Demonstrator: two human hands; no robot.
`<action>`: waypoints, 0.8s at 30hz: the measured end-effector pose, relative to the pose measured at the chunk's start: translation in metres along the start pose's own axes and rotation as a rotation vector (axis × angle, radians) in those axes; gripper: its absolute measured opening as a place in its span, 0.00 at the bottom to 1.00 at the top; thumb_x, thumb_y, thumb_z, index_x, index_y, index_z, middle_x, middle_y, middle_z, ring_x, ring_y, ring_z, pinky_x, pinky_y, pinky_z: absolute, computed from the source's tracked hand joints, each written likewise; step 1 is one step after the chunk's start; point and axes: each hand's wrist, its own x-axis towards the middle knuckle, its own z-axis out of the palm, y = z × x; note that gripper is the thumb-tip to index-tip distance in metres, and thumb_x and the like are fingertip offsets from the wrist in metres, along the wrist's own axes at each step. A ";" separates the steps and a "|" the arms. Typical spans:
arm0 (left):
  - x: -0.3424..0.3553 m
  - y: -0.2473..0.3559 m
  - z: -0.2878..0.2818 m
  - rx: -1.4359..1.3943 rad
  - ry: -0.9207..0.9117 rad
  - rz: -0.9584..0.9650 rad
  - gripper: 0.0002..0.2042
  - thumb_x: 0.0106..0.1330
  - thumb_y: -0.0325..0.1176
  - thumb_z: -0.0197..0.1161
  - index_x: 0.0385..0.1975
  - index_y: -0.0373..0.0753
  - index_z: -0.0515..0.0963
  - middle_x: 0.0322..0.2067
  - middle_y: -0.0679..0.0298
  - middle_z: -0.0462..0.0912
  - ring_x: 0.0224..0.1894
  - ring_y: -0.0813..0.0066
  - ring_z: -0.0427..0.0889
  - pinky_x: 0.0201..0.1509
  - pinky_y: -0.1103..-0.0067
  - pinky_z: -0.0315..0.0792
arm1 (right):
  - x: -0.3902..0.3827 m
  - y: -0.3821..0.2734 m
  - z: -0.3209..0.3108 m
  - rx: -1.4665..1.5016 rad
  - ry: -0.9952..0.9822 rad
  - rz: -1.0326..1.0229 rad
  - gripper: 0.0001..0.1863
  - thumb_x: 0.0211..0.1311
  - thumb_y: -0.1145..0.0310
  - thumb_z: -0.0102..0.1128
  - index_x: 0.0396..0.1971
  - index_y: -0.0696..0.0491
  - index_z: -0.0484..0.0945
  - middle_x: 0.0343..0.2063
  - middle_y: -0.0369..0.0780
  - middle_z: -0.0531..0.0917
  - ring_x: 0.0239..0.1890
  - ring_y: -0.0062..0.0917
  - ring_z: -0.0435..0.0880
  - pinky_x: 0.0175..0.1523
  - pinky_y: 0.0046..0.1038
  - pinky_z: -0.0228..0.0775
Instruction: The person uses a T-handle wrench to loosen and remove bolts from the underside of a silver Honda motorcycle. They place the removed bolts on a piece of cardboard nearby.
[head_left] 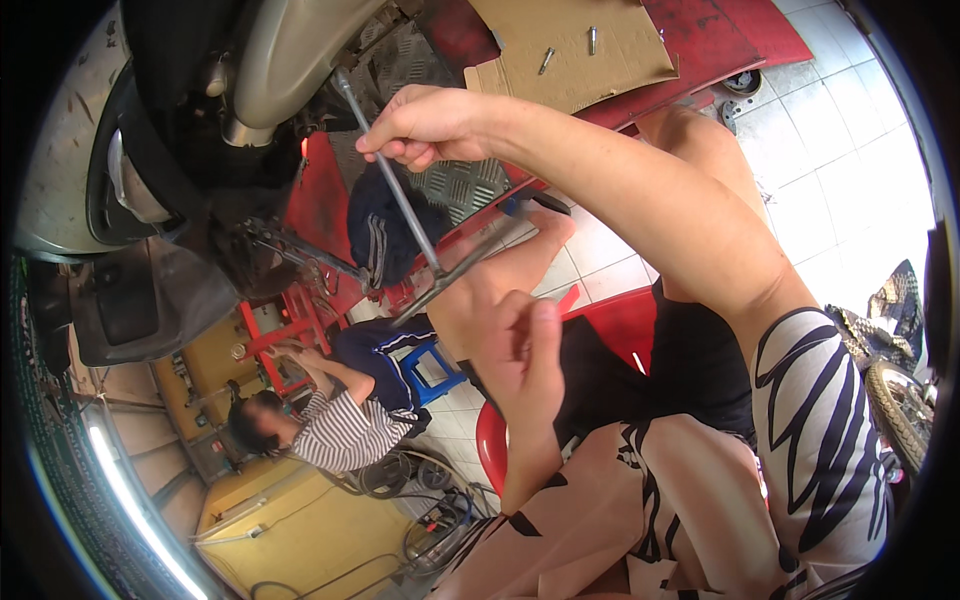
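Note:
My right hand is closed round the shaft of a T-handle wrench, thumb and fingers pinching it partway up. The wrench's far end meets the underside of the scooter; what it sits on there is hidden. Its crossbar slants across the near end of the shaft. Just below this crossbar is my left hand, thumb raised and fingers loosely bent, blurred by motion. Nothing shows in it, and it seems apart from the bar.
Two bolts lie on a flattened cardboard piece over a red platform. A dark blue cloth lies near the wrench. Past it, a person in a striped shirt works beside a blue stool. A tyre stands at right.

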 end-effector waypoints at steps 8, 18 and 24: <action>0.004 -0.004 -0.003 -0.039 0.291 0.086 0.36 0.67 0.23 0.51 0.70 0.38 0.38 0.20 0.72 0.66 0.18 0.93 0.57 0.20 0.94 0.49 | 0.007 0.001 0.011 -0.016 0.002 -0.004 0.07 0.60 0.74 0.57 0.25 0.62 0.76 0.13 0.32 0.71 0.12 0.11 0.58 0.19 0.18 0.49; 0.018 -0.021 -0.032 0.793 0.478 0.376 0.26 0.67 0.27 0.52 0.65 0.28 0.58 0.19 0.67 0.73 0.19 0.86 0.67 0.25 0.88 0.61 | 0.007 0.006 0.012 -0.007 -0.017 -0.013 0.08 0.61 0.71 0.56 0.25 0.59 0.75 0.14 0.30 0.69 0.13 0.11 0.58 0.19 0.18 0.49; 0.029 -0.021 -0.030 0.477 0.432 0.374 0.28 0.69 0.30 0.53 0.66 0.28 0.52 0.18 0.67 0.74 0.18 0.85 0.68 0.23 0.88 0.61 | 0.001 0.020 0.015 0.068 -0.474 0.225 0.10 0.65 0.67 0.55 0.28 0.58 0.73 0.15 0.28 0.67 0.14 0.08 0.58 0.19 0.14 0.49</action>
